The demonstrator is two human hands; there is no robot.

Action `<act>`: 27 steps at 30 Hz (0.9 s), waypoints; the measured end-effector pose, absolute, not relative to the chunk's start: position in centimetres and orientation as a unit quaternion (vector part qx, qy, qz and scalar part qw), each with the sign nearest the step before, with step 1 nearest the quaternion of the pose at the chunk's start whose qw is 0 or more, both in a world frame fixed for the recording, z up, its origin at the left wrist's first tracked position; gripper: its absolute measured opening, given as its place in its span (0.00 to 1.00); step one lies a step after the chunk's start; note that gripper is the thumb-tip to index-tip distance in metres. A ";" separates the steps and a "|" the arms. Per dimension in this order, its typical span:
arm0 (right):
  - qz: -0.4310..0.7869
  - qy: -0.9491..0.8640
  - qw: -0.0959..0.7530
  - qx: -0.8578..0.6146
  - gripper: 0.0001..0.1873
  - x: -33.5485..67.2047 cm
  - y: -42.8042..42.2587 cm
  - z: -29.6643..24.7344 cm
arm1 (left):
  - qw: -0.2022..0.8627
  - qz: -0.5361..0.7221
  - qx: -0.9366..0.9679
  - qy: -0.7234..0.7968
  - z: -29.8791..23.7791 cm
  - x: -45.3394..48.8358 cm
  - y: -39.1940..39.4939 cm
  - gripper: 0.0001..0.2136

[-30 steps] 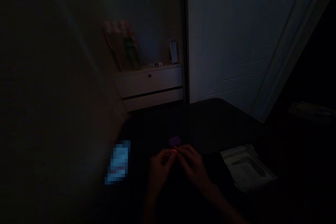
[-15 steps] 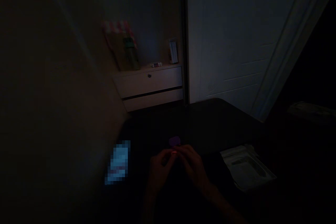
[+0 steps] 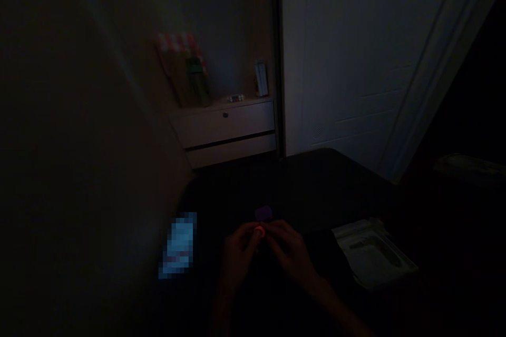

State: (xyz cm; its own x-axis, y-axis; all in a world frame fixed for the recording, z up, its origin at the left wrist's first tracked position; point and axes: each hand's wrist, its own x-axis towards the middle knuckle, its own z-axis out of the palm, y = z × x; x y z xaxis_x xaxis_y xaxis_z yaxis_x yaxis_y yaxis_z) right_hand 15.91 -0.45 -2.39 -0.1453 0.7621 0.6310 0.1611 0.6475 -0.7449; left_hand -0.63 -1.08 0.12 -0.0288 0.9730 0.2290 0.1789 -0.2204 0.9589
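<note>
The room is very dark. My left hand (image 3: 240,253) and my right hand (image 3: 290,253) meet over a dark table (image 3: 316,184), fingertips pinched together on a tiny orange-red object (image 3: 260,229) between them. I cannot make out what the object is. A small purple thing (image 3: 263,214) lies on the table just beyond the fingertips. Both hands have their fingers curled inward.
A glowing blue screen (image 3: 179,245) lies to the left of my hands. A pale clear packet (image 3: 371,258) rests on the table to the right. Beyond stand a drawer unit (image 3: 227,129) with small items on top and a white door (image 3: 356,63).
The hands stay together at the same spot; the fingers shift only slightly around the small orange-red object.
</note>
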 end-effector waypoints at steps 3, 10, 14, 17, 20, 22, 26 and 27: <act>0.265 -0.718 0.558 -0.320 0.20 16.1 -0.1 -3.0 | 0.386 0.523 0.580 0.491 -0.1 -0.7 -1.0 0.15; 0.274 -0.723 0.550 -0.314 0.20 16.3 0.0 -3.3 | 0.388 0.512 0.583 0.498 -0.3 -0.6 -0.8 0.16; 0.287 -0.725 0.541 -0.316 0.20 16.5 -0.1 -3.5 | 0.380 0.512 0.581 0.505 0.0 -0.5 -0.9 0.16; 0.275 -0.734 0.539 -0.308 0.21 16.6 0.1 -3.6 | 0.374 0.514 0.580 0.510 0.1 -0.4 -0.9 0.16; 0.255 -0.741 0.542 -0.304 0.22 16.5 0.0 -3.3 | 0.363 0.515 0.583 0.513 0.0 -0.3 -0.8 0.15; 0.250 -0.738 0.544 -0.311 0.22 16.3 -0.2 -2.8 | 0.353 0.513 0.586 0.518 0.0 -0.2 -0.8 0.15; 0.269 -0.705 0.562 -0.339 0.17 15.8 -0.6 -1.8 | 0.342 0.510 0.594 0.520 0.3 -0.1 -1.0 0.15; 0.275 -0.695 0.567 -0.345 0.15 15.8 -0.7 -1.6 | 0.341 0.508 0.598 0.517 0.5 -0.1 -1.1 0.15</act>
State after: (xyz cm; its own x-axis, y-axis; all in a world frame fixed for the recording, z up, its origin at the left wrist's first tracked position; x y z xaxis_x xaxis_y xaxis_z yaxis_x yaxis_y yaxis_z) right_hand 15.75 -0.66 -1.59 -0.1175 0.7919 0.5993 0.1685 0.6106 -0.7738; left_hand -0.05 -1.15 0.47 -0.0512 0.9657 0.2546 0.2725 -0.2317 0.9338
